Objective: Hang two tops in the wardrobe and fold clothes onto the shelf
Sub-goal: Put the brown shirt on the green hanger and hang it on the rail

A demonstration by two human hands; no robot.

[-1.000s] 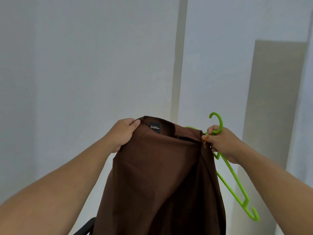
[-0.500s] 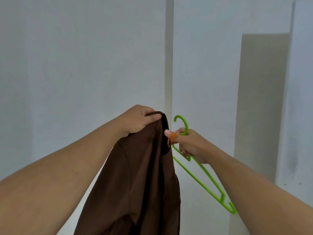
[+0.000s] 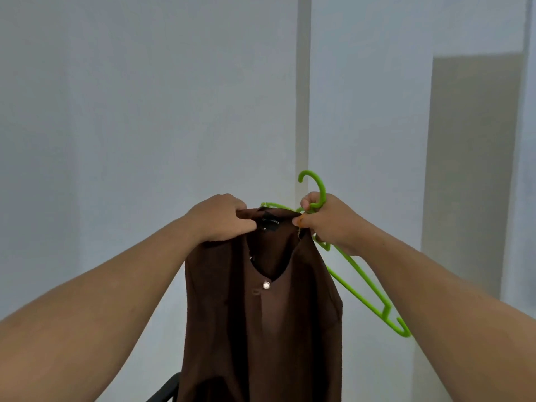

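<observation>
A brown top (image 3: 261,314) with a small round button at its neckline hangs in front of me, its front facing me. My left hand (image 3: 220,217) grips the left side of its collar beside the black label. My right hand (image 3: 327,221) grips a bright green plastic hanger (image 3: 362,282) just below the hook and pinches the right side of the collar with the thumb. One hanger arm slopes down to the right; the other passes behind the collar and is mostly hidden. The wardrobe and shelf are out of view.
Pale walls fill the view, with a vertical corner strip (image 3: 303,97) in the middle and a grey panel (image 3: 470,169) at the right. A dark object's edge (image 3: 164,391) shows at the bottom beside the top.
The top has turned from edge-on to front-facing and spread open at the collar. Both hands have moved apart along the collar, and the hanger has shifted right with my right hand.
</observation>
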